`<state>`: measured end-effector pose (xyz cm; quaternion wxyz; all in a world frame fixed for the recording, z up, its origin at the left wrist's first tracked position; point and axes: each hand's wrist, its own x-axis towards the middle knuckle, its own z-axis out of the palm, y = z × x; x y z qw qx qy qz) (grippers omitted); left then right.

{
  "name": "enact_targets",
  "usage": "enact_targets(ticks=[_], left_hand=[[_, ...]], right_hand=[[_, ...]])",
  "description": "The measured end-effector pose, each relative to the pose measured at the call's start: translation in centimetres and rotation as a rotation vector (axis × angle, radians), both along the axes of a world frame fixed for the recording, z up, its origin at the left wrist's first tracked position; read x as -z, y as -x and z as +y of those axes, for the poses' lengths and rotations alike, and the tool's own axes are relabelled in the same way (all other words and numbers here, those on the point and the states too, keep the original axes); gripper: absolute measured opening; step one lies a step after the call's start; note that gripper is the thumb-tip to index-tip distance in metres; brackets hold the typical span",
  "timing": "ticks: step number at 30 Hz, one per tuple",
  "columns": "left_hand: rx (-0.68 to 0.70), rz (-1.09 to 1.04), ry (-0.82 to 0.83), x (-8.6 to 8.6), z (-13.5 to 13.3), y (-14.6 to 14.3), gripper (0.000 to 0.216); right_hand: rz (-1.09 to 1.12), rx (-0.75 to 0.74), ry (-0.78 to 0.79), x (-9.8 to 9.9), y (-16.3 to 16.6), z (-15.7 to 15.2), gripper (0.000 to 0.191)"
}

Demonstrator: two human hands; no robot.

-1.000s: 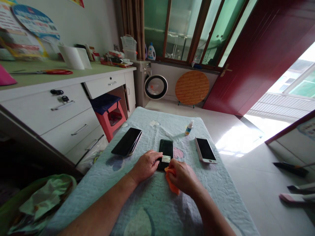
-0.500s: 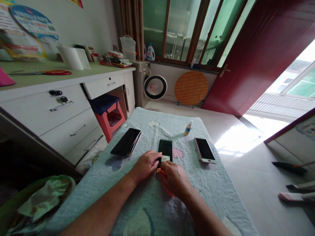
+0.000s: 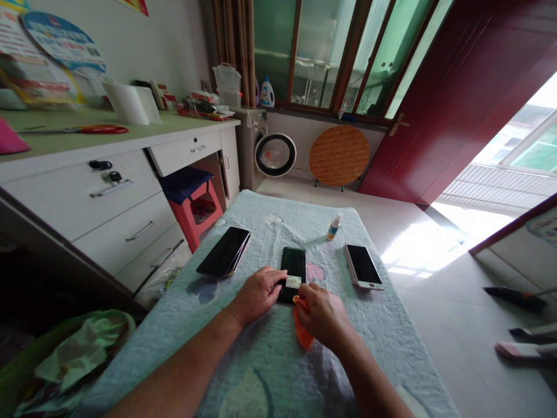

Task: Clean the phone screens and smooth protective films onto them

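A dark phone (image 3: 296,262) lies on the quilted cover, with a pale label on its upward face. My left hand (image 3: 262,288) steadies it from the left, fingertips on the edge and the thumb against the side. Over the phone's lower right part is my right hand (image 3: 322,307), closed around an orange cloth (image 3: 303,331) that hangs below the fingers. To the left lies a larger black-screened phone (image 3: 224,251), raised at its right side on what looks like an open case. A white-framed phone (image 3: 364,265) rests at the right. Behind stands a small spray bottle (image 3: 334,227).
The light blue quilted cover (image 3: 270,342) spreads over the surface before me. Along the left run white drawers (image 3: 126,226) and a pink stool (image 3: 195,212). A bag-lined bin (image 3: 73,360) is at lower left; an open-doored washing machine (image 3: 251,136) stands behind.
My right hand has moved a little right on the phone, uncovering more of the label and showing more of the orange cloth. My left hand stays put.
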<state>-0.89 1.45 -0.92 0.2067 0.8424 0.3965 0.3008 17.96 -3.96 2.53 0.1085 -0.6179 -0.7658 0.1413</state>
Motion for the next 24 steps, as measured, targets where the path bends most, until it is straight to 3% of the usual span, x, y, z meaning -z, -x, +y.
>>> enact_targets(ticks=[5,15,24], left_hand=[[0.005,0.016,0.023,0.0,0.1,0.1,0.036],[-0.002,0.012,0.076,-0.8,0.1,-0.1,0.039],[-0.006,-0.002,0.033,-0.1,0.1,0.0,0.041]], right_hand=[[0.061,0.019,-0.032,0.4,0.4,0.3,0.002],[0.138,-0.119,-0.127,1.6,2.4,0.8,0.015],[0.208,0.059,-0.081,0.6,0.5,1.0,0.019]])
